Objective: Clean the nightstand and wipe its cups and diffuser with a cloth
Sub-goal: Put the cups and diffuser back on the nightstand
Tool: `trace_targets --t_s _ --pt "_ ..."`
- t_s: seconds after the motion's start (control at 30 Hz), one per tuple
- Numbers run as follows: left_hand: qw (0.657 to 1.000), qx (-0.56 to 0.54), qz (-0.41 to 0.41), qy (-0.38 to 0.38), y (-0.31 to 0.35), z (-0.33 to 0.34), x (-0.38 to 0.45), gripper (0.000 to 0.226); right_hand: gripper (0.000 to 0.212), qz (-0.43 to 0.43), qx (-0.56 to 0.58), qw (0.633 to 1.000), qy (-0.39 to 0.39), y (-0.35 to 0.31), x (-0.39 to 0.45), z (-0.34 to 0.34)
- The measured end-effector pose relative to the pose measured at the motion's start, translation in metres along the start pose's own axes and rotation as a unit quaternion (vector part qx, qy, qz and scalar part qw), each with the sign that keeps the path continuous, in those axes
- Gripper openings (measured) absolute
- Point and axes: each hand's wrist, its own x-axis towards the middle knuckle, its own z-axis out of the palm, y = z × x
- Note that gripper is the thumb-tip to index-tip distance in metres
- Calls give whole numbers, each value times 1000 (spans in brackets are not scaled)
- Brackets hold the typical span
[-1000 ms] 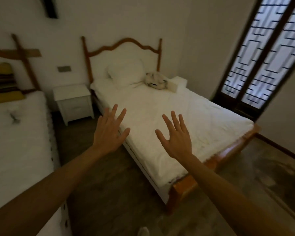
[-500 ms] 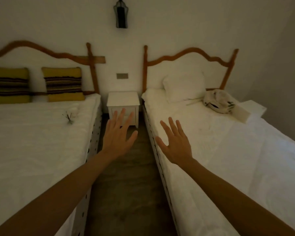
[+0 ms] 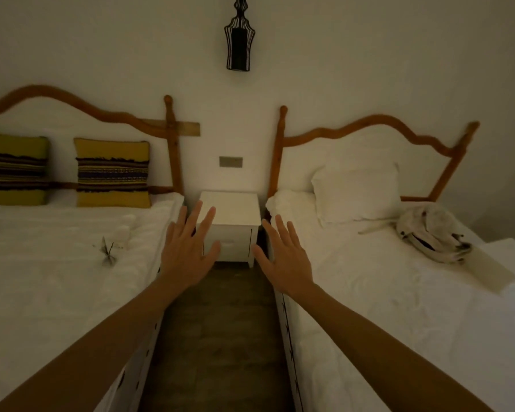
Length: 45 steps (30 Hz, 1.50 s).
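A small white nightstand stands against the wall between two beds, straight ahead. Its top looks bare; I see no cups, diffuser or cloth on it. My left hand is stretched out in front of me with fingers spread, overlapping the nightstand's left front in the view. My right hand is held out the same way, fingers apart, just right of the nightstand's front. Both hands hold nothing and are well short of the nightstand.
A narrow strip of dark floor runs between the left bed and the right bed. Two striped yellow cushions lean on the left headboard. A white pillow and a crumpled bag lie on the right bed. A black wall lamp hangs above.
My view has swung left from the right bed to face the nightstand head-on, and it now appears closer. Both hands stay raised, open and empty.
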Motion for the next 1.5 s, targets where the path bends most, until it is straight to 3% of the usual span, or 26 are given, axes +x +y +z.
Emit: trace_targets --t_s 0.27,0.43,0.73,0.97,1.2,1.33,1.5 --pt "999 14 -28 -14 -40 65 143 76 76 -26 39 999 -24 32 161 44" --pt "997 36 -63 -12 -85 129 218 74 70 -86 41 994 -47 59 275 91" --pt "970 69 -230 -37 -185 173 277 76 77 -171 74 967 -172 30 439 211" --pt "927 66 -366 -56 -314 210 273 81 70 -241 92 920 -294 -40 523 354" --pt "855 -26 -511 -85 -453 283 291 86 76 -262 71 857 -438 -106 594 516" --pt "828 -47 -548 -104 -524 328 312 84 78 -253 72 819 -509 -133 637 618" --pt "827 -49 -549 -111 -601 378 341 80 86 -254 38 777 -574 -150 664 722"
